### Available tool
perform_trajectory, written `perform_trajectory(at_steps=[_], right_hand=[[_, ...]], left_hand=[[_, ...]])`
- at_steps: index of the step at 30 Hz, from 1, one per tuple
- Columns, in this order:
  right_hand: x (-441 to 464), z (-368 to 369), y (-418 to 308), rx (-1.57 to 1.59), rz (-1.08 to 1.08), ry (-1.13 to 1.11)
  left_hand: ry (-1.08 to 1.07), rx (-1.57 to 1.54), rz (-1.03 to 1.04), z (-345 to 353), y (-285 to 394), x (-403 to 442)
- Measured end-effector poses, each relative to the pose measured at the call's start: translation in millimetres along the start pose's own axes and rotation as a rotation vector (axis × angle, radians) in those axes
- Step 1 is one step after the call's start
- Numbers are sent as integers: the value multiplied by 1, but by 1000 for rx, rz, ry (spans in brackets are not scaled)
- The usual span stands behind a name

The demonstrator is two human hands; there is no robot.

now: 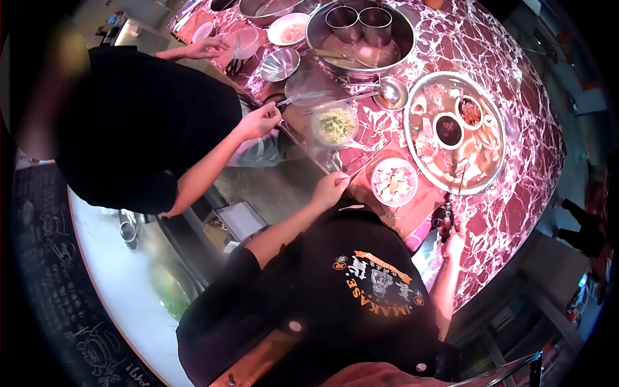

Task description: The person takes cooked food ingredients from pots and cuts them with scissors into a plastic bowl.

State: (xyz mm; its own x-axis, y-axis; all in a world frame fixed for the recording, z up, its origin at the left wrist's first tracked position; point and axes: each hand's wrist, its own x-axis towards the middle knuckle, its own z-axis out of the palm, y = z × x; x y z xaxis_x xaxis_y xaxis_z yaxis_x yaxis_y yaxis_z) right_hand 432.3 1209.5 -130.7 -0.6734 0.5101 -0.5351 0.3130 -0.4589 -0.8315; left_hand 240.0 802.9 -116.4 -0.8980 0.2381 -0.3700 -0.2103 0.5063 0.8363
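My left hand (330,191) is closed in a pinch at the counter's near edge, with a thin stick-like thing (362,169) running out from the fingertips. My right hand (454,244) grips a dark-handled metal tool (446,218), whose thin metal end reaches over the rim of a round metal tray (419,169); its exact kind is unclear. On that tray lie pale meat pieces (474,158), around a cup of dark sauce (448,131) and a cup of red chopped chilli (471,112). Between my hands stands a bowl of pale chopped pieces (394,182).
To my left a co-worker's hand (261,121) holds a long metal utensil. Ahead are a bowl of green-topped minced food (335,126), a ladle (389,94), a large pot (412,39) with two metal cylinders, and a metal bowl (280,65), all on a red marbled counter (522,97).
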Motion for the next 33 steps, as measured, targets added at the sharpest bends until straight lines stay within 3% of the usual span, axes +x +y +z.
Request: perform_trajectory(at_steps=[8,16,33], right_hand=[[-13,28,22,41,72,124],[-23,18,31,-43,44,138],[-34,17,39,-63,12,142]], left_hand=[[52,24,-12,1,-22,-13],[58,-160,55,10,-49,-6],[35,-89,64,6,-57,-3]])
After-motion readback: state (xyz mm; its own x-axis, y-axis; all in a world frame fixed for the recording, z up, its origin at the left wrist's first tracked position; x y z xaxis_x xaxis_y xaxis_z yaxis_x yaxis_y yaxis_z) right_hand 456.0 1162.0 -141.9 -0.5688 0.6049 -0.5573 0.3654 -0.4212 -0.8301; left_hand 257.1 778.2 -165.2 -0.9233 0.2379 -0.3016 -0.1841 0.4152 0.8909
